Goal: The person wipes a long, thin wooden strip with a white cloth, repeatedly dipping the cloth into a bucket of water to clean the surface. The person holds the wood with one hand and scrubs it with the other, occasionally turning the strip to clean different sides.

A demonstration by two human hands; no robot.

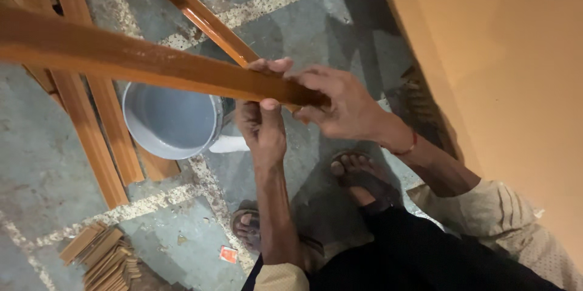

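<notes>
Gripping the glossy wooden strip at its near end, centre frame, the left hand is pinching from below while the right hand is closing over it; the wet-looking finish could smear or slip toward the grey bucket.

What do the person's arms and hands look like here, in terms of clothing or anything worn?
Both hands are bare. The right hand has a thin reddish band at the wrist and a pushed-up cream sleeve with dark stripes. The left hand shows a beige sleeve edge near the elbow.
</notes>
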